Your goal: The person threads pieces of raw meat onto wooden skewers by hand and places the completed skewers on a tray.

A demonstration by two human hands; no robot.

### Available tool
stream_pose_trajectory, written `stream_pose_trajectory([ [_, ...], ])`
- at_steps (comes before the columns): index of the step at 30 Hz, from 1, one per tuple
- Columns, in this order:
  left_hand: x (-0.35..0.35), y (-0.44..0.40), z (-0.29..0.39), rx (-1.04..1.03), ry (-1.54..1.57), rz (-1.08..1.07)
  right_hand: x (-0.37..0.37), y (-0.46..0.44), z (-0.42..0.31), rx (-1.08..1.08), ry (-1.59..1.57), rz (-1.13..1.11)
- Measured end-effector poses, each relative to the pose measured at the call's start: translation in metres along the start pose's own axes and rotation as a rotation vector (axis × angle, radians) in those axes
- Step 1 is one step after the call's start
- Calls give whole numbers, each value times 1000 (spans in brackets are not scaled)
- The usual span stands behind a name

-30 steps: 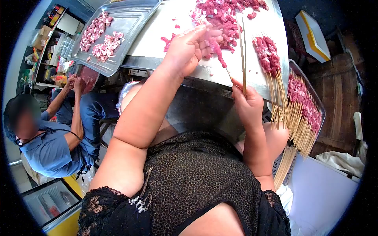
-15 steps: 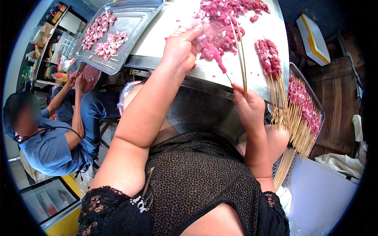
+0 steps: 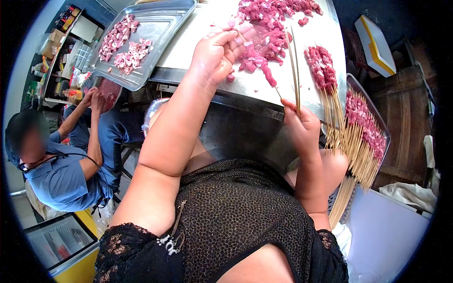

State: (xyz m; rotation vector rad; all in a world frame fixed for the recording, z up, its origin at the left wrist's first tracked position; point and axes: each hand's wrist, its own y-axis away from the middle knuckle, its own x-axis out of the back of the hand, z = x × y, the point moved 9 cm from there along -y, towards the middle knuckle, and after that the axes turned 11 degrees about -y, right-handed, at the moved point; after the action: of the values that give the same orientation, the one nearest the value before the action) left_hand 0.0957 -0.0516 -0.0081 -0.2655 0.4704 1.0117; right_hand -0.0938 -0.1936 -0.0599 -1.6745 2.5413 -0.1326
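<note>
My right hand (image 3: 302,125) is closed around the lower ends of thin wooden skewers. One skewer slants up and left, threaded with red meat (image 3: 268,75); two bare skewers (image 3: 296,70) point upward from the same grip. At the upper end of the meat skewer, my left hand (image 3: 217,54) has its palm partly turned up. Its thumb and fingertips meet around a pale pink piece of meat there, partly blurred. Behind the skewer lies a heap of cut meat (image 3: 271,35) on the white tabletop (image 3: 188,49).
Finished meat skewers (image 3: 323,70) lie at the table's right edge, and more fill a tray (image 3: 388,141) beside it. Bare skewers (image 3: 340,203) stand below. A metal tray (image 3: 163,28) with fatty pieces is at left. A seated person (image 3: 61,179) works there.
My left hand has shifted slightly left, its fingers less curled. My right hand and its skewers have moved slightly right and down.
</note>
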Motion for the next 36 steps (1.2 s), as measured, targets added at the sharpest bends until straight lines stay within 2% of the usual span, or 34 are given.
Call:
stream_pose_trajectory([
  [6, 1, 3, -2, 58, 151, 56, -3, 2, -1, -50, 0, 18],
  [11, 5, 3, 0, 28, 20, 101, -5, 2, 0, -37, -18, 35],
  [24, 7, 2, -1, 27, -6, 107, -7, 3, -9, 73, 70, 31],
  [36, -8, 7, -19, 184, -107, -70, -8, 3, -1, -23, -41, 19],
])
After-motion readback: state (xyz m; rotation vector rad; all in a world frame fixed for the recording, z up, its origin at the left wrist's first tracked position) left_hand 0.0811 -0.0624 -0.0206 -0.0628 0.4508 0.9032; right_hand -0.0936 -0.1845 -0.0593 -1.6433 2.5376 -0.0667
